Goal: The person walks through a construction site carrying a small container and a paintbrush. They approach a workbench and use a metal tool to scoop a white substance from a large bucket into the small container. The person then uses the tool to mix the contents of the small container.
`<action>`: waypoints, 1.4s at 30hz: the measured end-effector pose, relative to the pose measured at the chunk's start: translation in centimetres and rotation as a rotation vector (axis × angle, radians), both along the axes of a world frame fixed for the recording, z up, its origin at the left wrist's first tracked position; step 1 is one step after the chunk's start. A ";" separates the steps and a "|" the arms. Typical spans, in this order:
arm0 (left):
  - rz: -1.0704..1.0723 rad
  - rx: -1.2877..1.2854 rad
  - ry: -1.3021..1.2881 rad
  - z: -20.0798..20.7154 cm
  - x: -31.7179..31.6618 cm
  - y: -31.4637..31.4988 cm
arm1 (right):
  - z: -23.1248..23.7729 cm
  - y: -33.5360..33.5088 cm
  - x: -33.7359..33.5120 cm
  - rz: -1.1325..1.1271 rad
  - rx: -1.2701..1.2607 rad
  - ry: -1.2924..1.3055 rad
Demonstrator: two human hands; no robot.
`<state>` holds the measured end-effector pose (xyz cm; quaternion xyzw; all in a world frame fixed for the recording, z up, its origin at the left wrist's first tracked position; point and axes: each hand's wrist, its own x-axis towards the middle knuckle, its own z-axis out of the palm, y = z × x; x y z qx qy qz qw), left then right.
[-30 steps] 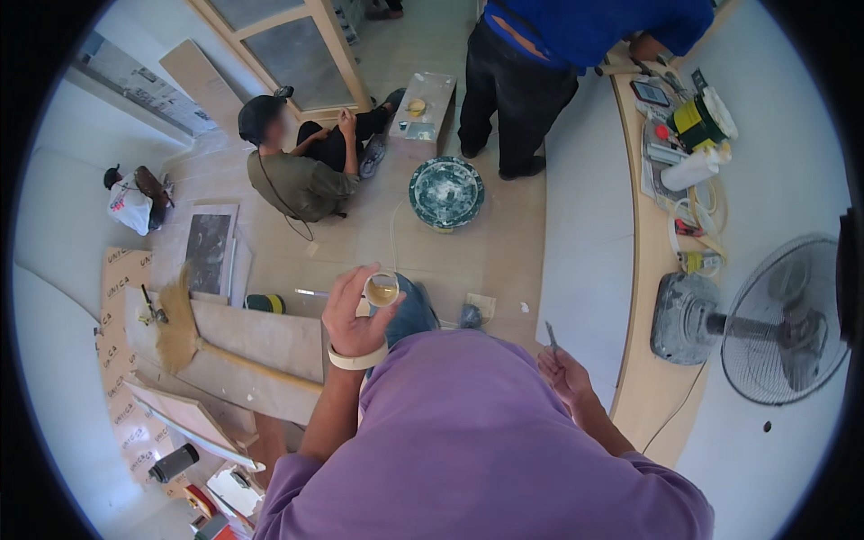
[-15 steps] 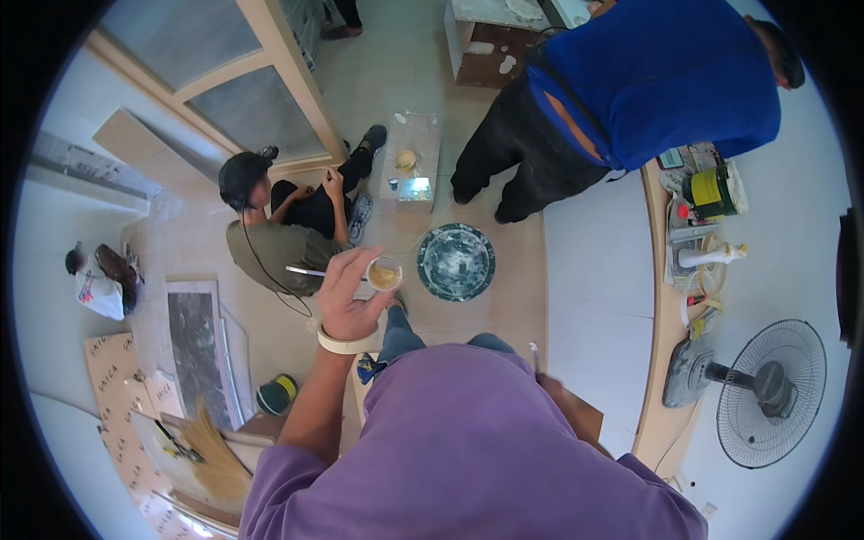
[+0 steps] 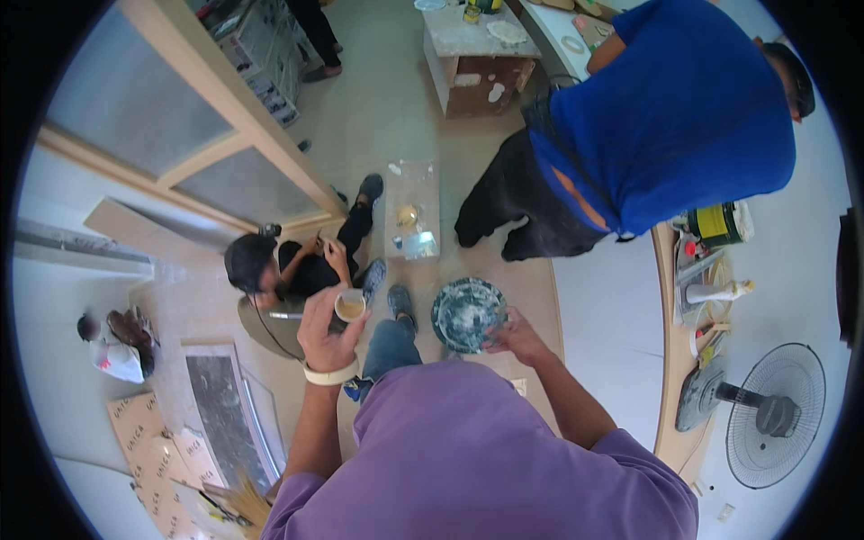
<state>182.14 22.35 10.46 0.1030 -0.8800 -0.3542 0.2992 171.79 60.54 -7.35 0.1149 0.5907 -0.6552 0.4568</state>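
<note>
My left hand (image 3: 327,331) is closed around a small cup (image 3: 350,308) with a tan paste or liquid in it. A thin, pale, flat tool (image 3: 285,316) sticks out on the left side of the same hand; its far end is hidden. My right hand (image 3: 517,337) reaches over the near right edge of a round, dark green top (image 3: 468,310) smeared with white. Its fingers look loosely bent and apart, and I see nothing between them. Whether they touch the round top, I cannot tell.
A seated person (image 3: 270,279) is ahead on the left; another in blue (image 3: 666,117) bends at the right. Between them stands a low, pale bench (image 3: 414,184) with a tan round thing. A fan (image 3: 776,416) and a cluttered ledge (image 3: 666,360) line the right. A framed door (image 3: 225,144) stands left.
My right hand has come forward from beside my body to the round top. My left hand, still with the cup, has moved left and nearer. The view has shifted forward.
</note>
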 end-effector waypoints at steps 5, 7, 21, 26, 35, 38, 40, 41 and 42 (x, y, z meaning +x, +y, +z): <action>-0.055 0.090 -0.054 -1.6 -5.4 -5.7 | 2.1 -9.9 -6.6 0.073 0.050 0.006; -0.029 0.090 -0.014 -1.5 -7.7 -8.0 | 4.5 -13.8 -10.4 0.047 0.122 0.028; -0.124 0.155 -0.067 -0.9 -15.7 -17.8 | 16.1 -25.8 -34.1 -0.217 0.186 0.732; -0.067 0.157 -0.004 -1.3 -19.0 -19.3 | 13.7 -30.4 -41.6 -0.297 -0.008 0.508; 0.178 0.138 0.043 -3.6 -33.4 -22.8 | -5.7 -36.0 -62.0 0.089 0.474 0.951; 0.150 0.160 -0.017 -6.5 -44.0 -24.1 | -20.1 -25.2 -68.8 0.729 0.820 1.223; 0.199 0.088 -0.144 -7.9 -50.2 -25.5 | -24.6 -27.6 -68.4 0.951 0.683 0.853; 0.181 0.042 -0.199 -7.8 -54.5 -26.3 | -25.5 -28.2 -68.5 1.197 0.591 0.592; 0.210 0.056 -0.185 -7.5 -58.1 -26.7 | -26.0 -29.4 -65.8 0.775 0.792 0.452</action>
